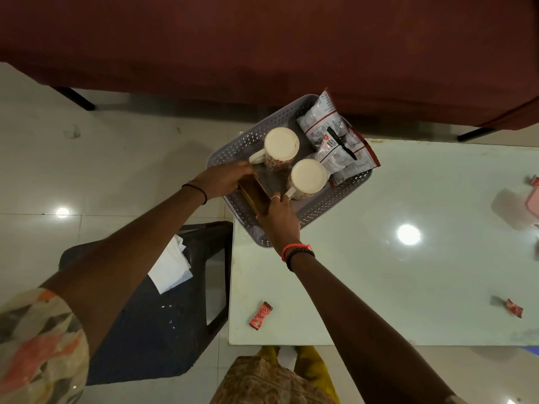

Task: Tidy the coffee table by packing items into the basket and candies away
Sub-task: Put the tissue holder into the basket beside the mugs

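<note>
A grey perforated basket [344,193] sits on the far left corner of the pale coffee table [379,272]. Inside it stand two cream mugs [281,147] [308,177], beside snack packets [335,141] with a black pen [341,142] on top. A flat brown box [253,193] lies at the basket's near left side. My left hand [224,180] grips its far end and my right hand [280,220] grips its near end. Red candies lie on the table: one [260,315] near the front edge, another [514,308] at the right.
A dark plastic stool [163,310] with white paper [172,266] on it stands left of the table. A maroon-covered table [262,48] fills the far side. A pink item [532,199] and another candy [533,179] sit at the right edge.
</note>
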Available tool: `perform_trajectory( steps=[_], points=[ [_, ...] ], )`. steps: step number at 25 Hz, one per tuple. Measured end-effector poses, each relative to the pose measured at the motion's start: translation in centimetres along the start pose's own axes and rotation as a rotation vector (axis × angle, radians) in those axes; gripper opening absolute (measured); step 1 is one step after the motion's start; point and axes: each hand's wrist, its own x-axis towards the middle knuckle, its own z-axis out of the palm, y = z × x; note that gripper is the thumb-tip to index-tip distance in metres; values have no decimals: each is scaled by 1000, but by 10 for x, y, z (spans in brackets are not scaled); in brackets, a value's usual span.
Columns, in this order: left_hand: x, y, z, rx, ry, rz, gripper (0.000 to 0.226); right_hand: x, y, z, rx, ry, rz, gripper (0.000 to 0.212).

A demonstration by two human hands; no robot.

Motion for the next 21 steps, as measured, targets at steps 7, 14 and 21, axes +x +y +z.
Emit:
perform_trajectory(
  steps=[7,14,21],
  points=[
    [0,-4,-3,-34,21,17,53,9,-4,-1,34,-31,9,49],
    [-23,13,-28,-96,157,-142,57,-5,-10,-15,86,43,20,50],
    [-150,16,23,-552,902,-838,34,-41,-54,11,126,-100,-219,22]
  ],
)
